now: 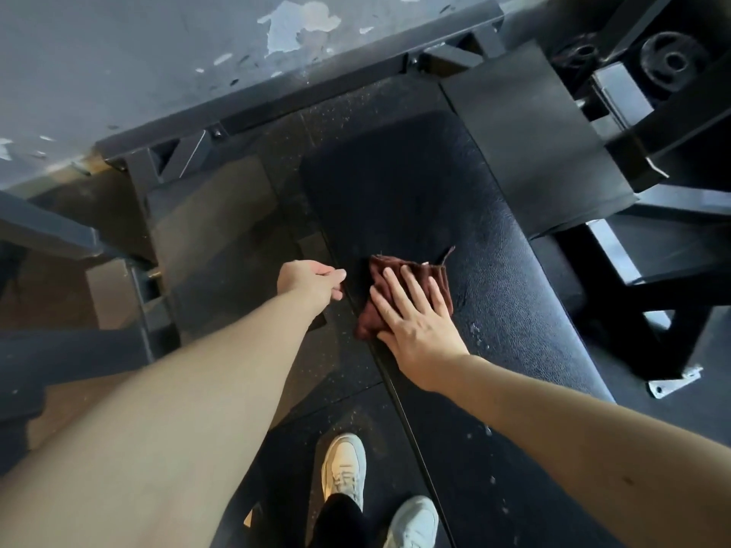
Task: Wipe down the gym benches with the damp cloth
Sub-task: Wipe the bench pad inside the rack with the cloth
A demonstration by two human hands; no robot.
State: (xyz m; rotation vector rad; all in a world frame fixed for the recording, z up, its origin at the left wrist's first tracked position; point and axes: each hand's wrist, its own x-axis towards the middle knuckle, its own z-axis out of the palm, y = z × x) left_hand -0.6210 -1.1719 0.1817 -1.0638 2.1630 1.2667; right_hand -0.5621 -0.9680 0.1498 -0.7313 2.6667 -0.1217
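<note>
on bench (502, 278) by peeling wall (138, 53): right hand (415, 324) spread on cloth (381, 272), left hand (308, 280) curled

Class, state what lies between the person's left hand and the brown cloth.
Only a narrow bare strip of the black bench pad separates the left hand from the cloth, as the head view shows.

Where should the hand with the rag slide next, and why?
Probably rightward: the right hand presses flat on the folded brown cloth near the left edge of the black padded gym bench, and pale wet specks sit on the pad to its right, so sweeping across would likely catch them.
</note>
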